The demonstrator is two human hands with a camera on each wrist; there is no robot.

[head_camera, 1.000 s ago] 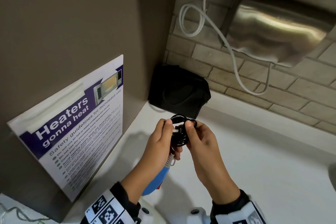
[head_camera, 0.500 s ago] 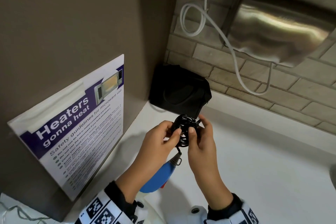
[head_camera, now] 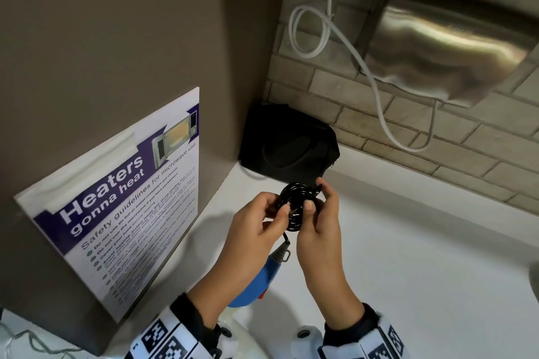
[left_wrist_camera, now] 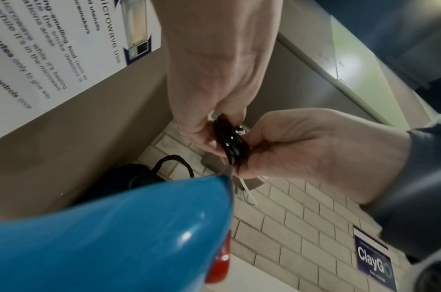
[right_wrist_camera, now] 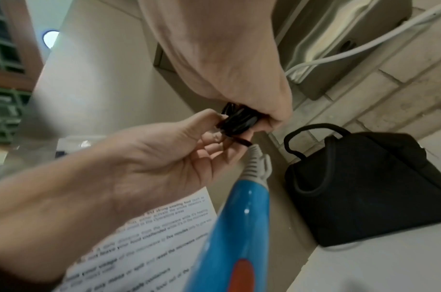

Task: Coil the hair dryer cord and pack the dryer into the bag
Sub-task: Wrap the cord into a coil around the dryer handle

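A white desk (head_camera: 408,256) runs into the corner beneath both sets of fingers, with a brown wall to the left of them and pale brick beyond. On that brown wall, left of the fingers, a microwave safety poster (head_camera: 122,192) reading "Heaters gonna heat" is taped up. High on the brick, above and to the right of the fingers, hangs a steel hand dryer (head_camera: 446,41) with a white cable (head_camera: 361,64) looping under it. Just past the fingertips a black bag (head_camera: 288,143) stands in the corner on the desk, its strap handle arching up. Below the fingers, between the wrists, the blue hair dryer (head_camera: 256,285) hangs by its grey strain relief, a red switch on its body. The left hand (head_camera: 250,230) and the right hand (head_camera: 320,221) meet over the coiled black cord (head_camera: 294,207), held above the desk: the left thumb and fingers (left_wrist_camera: 201,138) pinch one side of the bundle, the right thumb and curled fingers (right_wrist_camera: 276,116) pinch the other side, near the plug.
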